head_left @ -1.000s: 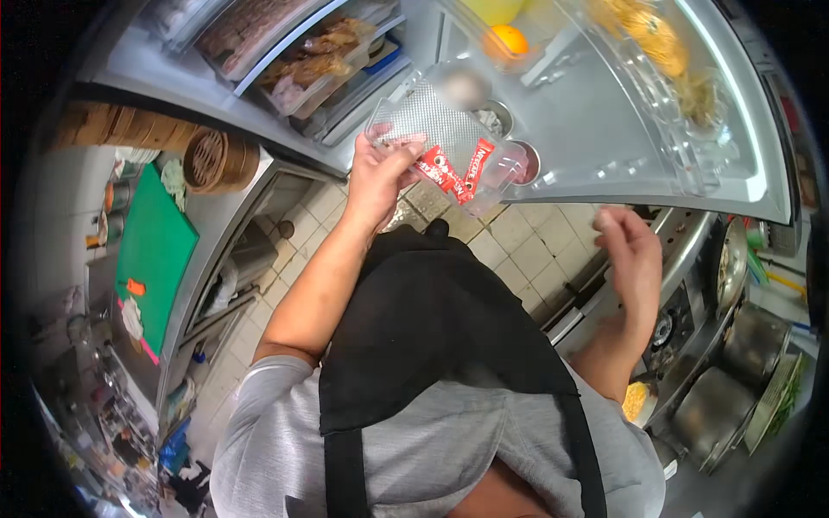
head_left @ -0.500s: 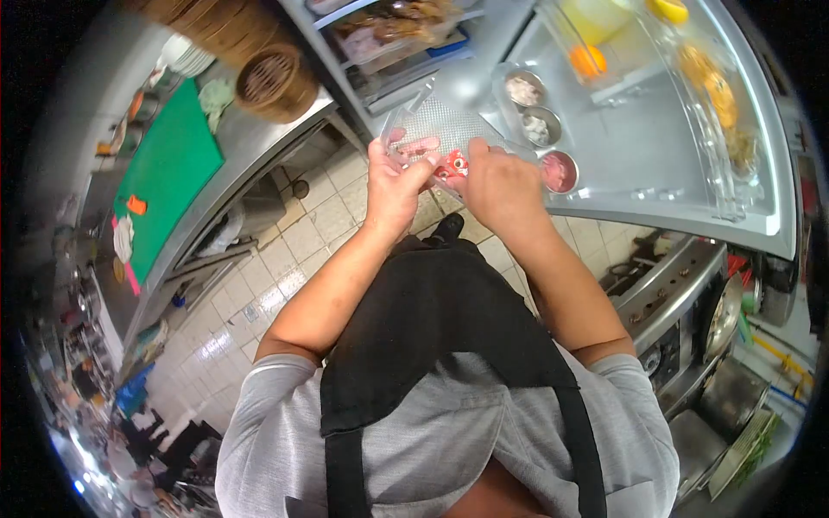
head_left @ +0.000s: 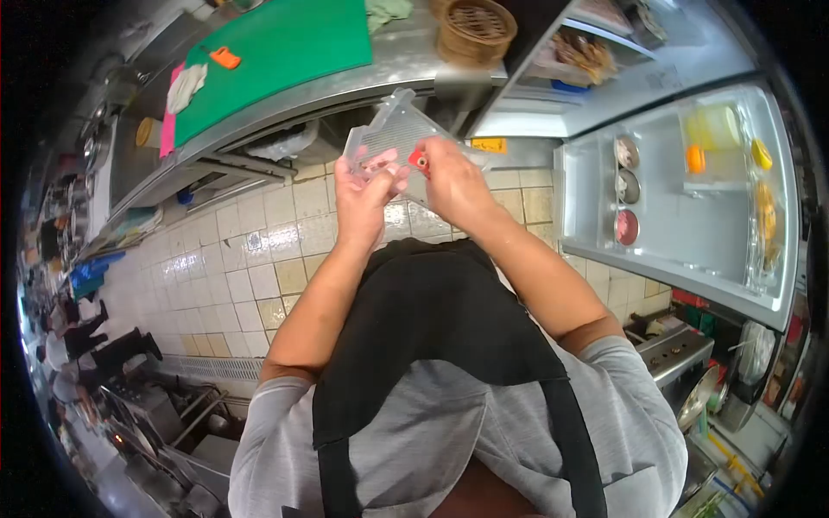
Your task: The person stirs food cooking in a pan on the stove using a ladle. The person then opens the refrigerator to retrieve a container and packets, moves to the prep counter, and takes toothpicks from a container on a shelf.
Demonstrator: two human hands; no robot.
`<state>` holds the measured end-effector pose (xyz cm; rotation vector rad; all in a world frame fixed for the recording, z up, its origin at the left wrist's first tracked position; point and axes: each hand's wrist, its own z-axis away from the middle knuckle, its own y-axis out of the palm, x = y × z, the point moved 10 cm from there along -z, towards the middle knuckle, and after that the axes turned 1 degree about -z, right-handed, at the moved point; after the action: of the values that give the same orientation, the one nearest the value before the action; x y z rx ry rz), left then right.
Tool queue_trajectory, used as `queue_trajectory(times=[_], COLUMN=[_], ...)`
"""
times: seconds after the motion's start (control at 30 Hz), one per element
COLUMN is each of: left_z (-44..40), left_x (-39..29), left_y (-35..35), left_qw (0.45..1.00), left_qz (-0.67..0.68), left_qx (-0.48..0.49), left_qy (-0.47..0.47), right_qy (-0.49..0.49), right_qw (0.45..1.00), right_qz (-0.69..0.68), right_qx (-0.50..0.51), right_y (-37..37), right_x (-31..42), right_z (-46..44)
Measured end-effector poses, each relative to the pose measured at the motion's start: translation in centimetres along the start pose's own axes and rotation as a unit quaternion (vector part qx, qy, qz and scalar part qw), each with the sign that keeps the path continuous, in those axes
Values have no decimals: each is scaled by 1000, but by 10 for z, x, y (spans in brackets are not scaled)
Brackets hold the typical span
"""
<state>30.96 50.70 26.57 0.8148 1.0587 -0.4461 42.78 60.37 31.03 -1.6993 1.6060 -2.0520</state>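
Note:
In front of my apron, both hands hold a clear plastic tray [head_left: 401,125] with a ribbed or meshed bottom. My left hand [head_left: 361,203] is closed on its left near side, thumb over the edge. Pink pieces that look like raw meat [head_left: 380,161] lie by the left thumb. My right hand [head_left: 458,186] is closed on the tray's right side. Beside its fingers shows a small red thing [head_left: 418,161] with a dark round spot; I cannot make out its kind or whether the fingers grip it. The palms hide parts of the tray's rim.
A fridge door [head_left: 673,250] stands wide open at right, with metal cups [head_left: 628,186] along it. Ahead runs a steel counter [head_left: 406,65] bearing a green board [head_left: 294,52], an orange-handled thing [head_left: 225,58] and a bamboo steamer [head_left: 475,34]. A stove [head_left: 678,354] is at lower right.
My view has turned left, from the open fridge toward the counter and green board. The tray has come along in both hands, now away from the fridge door.

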Motion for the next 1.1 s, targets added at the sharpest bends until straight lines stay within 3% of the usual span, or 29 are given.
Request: queue_trajectory(times=[0.17,0.2,0.3,0.33,0.43,0.5,0.53,0.57,0.63,0.73,0.87,0.97,1.1], left_z=[6,5,-7,-11,-27,-32,-39,-44,-48,-47,-36,-26,-15], left_x=[-19,-18,-22,-21,-22,-38,-48,-56,-68,-92,-84,-83,-82], left_y=[-76,-91,-117,-126,-155,-173,-180,-195,-221,-240,-281,-301,-334], left_qw=[995,993,985,984,982,980,979,977,970,944,912,888,871], left_qz=[53,51,124,125,126,120,115,114,114,173,219,240,266], left_qx=[-77,-100,-108,-115,-134,-157,-165,-181,-217,-278,-342,-387,-405], left_qy=[-34,-47,-43,-46,-38,-36,-32,-19,3,42,57,65,79], right_qy=[-97,-152,44,52,93,128,72,129,167,261,300,321,293], right_qw=[994,986,948,935,929,947,983,967,964,903,815,718,737], right_qz=[-45,-70,-310,-348,-358,-292,-145,-210,-203,-342,-487,-606,-586], right_qx=[38,5,57,37,3,-48,-81,-61,-35,23,89,123,169], right_y=[59,61,53,38,27,19,22,35,51,84,96,110,135], right_x=[51,58,51,53,1,-31,-75,-109,-148,-187,-161,-133,-90], right_z=[-20,-26,-63,-78,-142,-186,-216,-238,-278,-317,-347,-361,-382])
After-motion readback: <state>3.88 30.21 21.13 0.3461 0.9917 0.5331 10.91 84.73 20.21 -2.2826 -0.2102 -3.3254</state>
